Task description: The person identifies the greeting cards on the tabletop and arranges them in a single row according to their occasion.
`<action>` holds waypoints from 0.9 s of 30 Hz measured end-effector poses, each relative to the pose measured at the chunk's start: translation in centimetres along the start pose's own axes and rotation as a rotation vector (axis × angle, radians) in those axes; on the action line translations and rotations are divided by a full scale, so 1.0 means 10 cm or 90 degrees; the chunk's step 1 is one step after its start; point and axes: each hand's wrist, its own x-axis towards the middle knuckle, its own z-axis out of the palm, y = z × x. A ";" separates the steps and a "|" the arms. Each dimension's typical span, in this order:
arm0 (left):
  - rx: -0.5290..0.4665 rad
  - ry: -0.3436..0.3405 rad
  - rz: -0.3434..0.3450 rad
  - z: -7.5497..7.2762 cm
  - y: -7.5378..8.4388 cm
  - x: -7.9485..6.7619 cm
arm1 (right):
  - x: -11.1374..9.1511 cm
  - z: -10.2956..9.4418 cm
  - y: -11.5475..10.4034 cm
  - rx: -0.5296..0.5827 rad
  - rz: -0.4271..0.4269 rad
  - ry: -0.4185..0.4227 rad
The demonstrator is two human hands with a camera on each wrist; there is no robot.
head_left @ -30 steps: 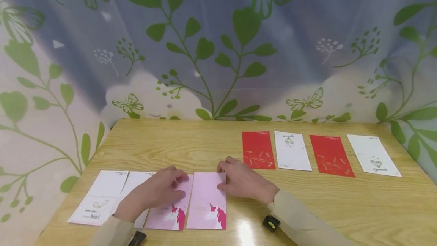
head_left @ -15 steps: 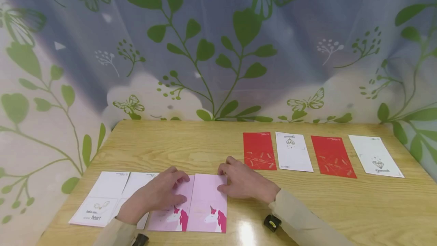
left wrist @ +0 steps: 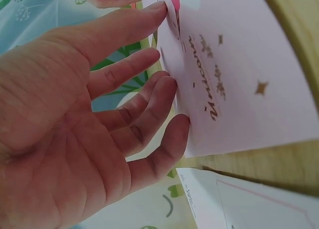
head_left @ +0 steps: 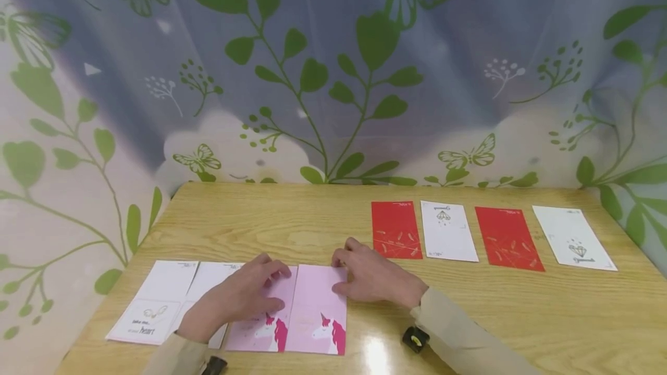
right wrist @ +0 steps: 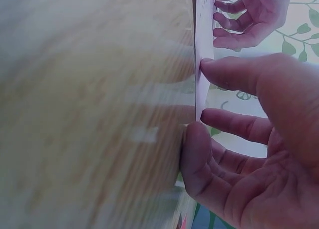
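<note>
Two pink unicorn cards lie side by side at the table's near side, the left card (head_left: 249, 337) and the right card (head_left: 315, 300). My left hand (head_left: 237, 297) is over the left pink card and partly covers it. In the left wrist view its loosely bent fingertips touch the card's printed face (left wrist: 244, 64). My right hand (head_left: 377, 275) rests at the right pink card's upper right corner. In the right wrist view the thumb (right wrist: 229, 72) touches that card's edge, and another finger is bent down beside it against the table.
Left of the pink cards lie two white cards, the outer one (head_left: 156, 294) and a second (head_left: 205, 276) partly under my left forearm. At the back right, two red cards (head_left: 396, 227) alternate with two white ones (head_left: 448, 239). A leaf-print curtain (head_left: 312, 149) hangs behind the table.
Both hands keep their places at the pink cards. The whole scene shifts slightly in the head view; otherwise nothing visibly moves.
</note>
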 end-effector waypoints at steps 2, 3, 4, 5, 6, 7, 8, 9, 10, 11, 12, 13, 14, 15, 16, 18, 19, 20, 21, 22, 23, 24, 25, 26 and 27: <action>-0.002 -0.002 0.002 0.00 0.00 0.00 | 0.00 0.00 0.00 0.002 -0.001 -0.005; -0.003 -0.004 0.001 0.00 0.00 0.00 | 0.00 0.00 0.00 0.003 -0.002 -0.007; -0.002 -0.006 -0.002 0.00 0.00 0.00 | 0.00 0.00 0.00 0.005 -0.002 -0.007; -0.002 -0.011 -0.004 0.00 0.00 0.00 | 0.00 0.00 0.00 0.005 -0.004 -0.007; -0.001 -0.014 -0.006 0.00 0.00 0.00 | 0.00 0.00 0.00 0.006 -0.005 -0.006; 0.001 -0.016 -0.003 0.00 0.00 0.00 | 0.00 0.00 0.00 0.004 -0.007 -0.004; 0.002 -0.019 -0.001 -0.01 0.01 0.00 | 0.00 0.00 0.00 0.004 -0.007 -0.003; 0.002 -0.022 0.000 -0.01 0.01 0.00 | 0.01 0.00 0.00 0.004 -0.008 -0.003; 0.002 -0.025 0.001 -0.01 0.01 0.00 | 0.01 0.00 0.00 0.005 -0.008 -0.003; 0.002 -0.027 0.003 -0.02 0.01 0.00 | 0.01 0.00 0.00 0.005 -0.007 -0.004; 0.003 -0.027 0.004 -0.02 0.01 0.00 | 0.01 -0.01 0.00 0.006 -0.007 -0.005; 0.003 -0.026 0.005 -0.02 0.01 0.00 | 0.01 -0.01 0.00 0.008 -0.006 -0.005; 0.001 -0.028 0.002 -0.02 0.01 0.00 | 0.01 -0.01 0.01 0.011 -0.004 -0.006; -0.001 -0.028 0.001 -0.02 0.01 0.01 | 0.01 0.00 0.01 0.014 -0.003 -0.007; -0.001 -0.027 0.004 -0.01 0.01 0.01 | 0.01 0.00 0.01 0.016 -0.002 -0.008; 0.000 -0.027 0.009 -0.01 0.00 0.01 | 0.02 0.00 0.01 0.017 -0.001 -0.009; 0.000 -0.027 0.012 -0.01 0.00 0.02 | 0.02 0.00 0.02 0.017 -0.001 -0.008; -0.001 -0.028 0.014 -0.01 0.00 0.02 | 0.02 0.00 0.02 0.018 -0.001 -0.009; -0.001 -0.029 0.017 -0.01 0.00 0.02 | 0.02 0.01 0.02 0.018 -0.002 -0.009; -0.002 -0.031 0.019 -0.01 -0.01 0.02 | 0.02 0.01 0.02 0.018 -0.003 -0.009; -0.002 -0.033 0.019 -0.01 -0.01 0.02 | 0.02 0.01 0.02 0.019 -0.003 -0.008; -0.004 -0.034 0.021 -0.01 -0.01 0.02 | 0.02 0.01 0.02 0.020 -0.004 -0.008; -0.005 -0.034 0.024 -0.01 -0.01 0.03 | 0.02 0.01 0.02 0.020 -0.005 -0.009; -0.007 -0.035 0.026 -0.01 -0.01 0.03 | 0.03 0.00 0.02 0.019 -0.006 -0.011; -0.008 -0.036 0.028 -0.02 -0.02 0.03 | 0.03 0.00 0.02 0.018 -0.008 -0.012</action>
